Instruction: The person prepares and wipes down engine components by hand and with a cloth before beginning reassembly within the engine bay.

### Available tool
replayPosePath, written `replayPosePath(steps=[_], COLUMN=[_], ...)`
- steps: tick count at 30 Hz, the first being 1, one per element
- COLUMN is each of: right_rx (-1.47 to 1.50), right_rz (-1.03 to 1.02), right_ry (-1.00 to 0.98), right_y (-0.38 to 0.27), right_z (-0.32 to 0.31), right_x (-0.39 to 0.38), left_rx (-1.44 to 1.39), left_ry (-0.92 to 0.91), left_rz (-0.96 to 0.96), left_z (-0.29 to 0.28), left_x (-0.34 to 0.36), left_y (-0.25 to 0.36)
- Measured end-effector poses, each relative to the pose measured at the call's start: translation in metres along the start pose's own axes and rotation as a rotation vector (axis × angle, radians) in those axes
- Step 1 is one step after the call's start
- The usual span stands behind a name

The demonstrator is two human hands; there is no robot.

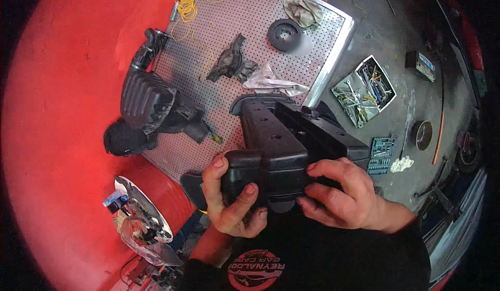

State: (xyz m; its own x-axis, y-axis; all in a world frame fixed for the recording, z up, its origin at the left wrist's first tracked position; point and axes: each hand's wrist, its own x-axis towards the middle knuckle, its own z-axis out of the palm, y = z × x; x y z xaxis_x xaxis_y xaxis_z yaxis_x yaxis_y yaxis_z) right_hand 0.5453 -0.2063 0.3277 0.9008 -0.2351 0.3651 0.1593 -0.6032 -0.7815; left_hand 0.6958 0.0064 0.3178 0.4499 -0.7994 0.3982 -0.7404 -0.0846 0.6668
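Observation:
A bulky black moulded plastic part [284, 155] is in front of my body, with a long recessed channel and holes along its upper faces. My left hand [232, 202] is closed on its near left corner, with the thumb on the near face and a finger over the side. On the right of the same near face, the fingers of my right hand [344, 194] are bent and pressed against it. The far end of the part overlaps the edge of a perforated metal table [312, 57]. Its underside is hidden from view.
A black ribbed air intake box with hose [148, 98] lies at the table's left. Farther back are a dark bracket [232, 62], a pulley [284, 35], rags [273, 80] and yellow cord [187, 4]. An open toolbox [375, 85] and socket set [382, 153] lie on the floor.

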Motion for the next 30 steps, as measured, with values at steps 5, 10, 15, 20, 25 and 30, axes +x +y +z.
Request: replayPosePath(steps=[5,10,15,20,25,30], right_rx=[-0.012,-0.023,-0.051,-0.175,-0.21,-0.217], right_rz=[-0.044,-0.046,-0.021,-0.012,-0.039,-0.05], right_ry=[0.035,0.018,0.072,0.039,0.07,0.095], right_y=[0.0,0.003,0.001,-0.003,-0.003,-0.001], right_z=[0.0,0.002,0.003,0.004,0.007,0.011], right_x=[-0.001,-0.008,-0.008,-0.002,-0.003,-0.002], left_rx=[0.015,0.024,0.022,0.026,0.057,0.077], left_ry=[-0.002,0.0,-0.014,-0.02,0.027,-0.037], left_rz=[0.036,0.039,0.041,0.033,0.069,0.061], left_z=[0.003,0.008,0.008,0.009,0.013,0.006], left_x=[0.001,-0.004,0.002,0.006,0.01,0.017], left_y=[0.0,0.001,0.005,0.01,0.01,0.013])
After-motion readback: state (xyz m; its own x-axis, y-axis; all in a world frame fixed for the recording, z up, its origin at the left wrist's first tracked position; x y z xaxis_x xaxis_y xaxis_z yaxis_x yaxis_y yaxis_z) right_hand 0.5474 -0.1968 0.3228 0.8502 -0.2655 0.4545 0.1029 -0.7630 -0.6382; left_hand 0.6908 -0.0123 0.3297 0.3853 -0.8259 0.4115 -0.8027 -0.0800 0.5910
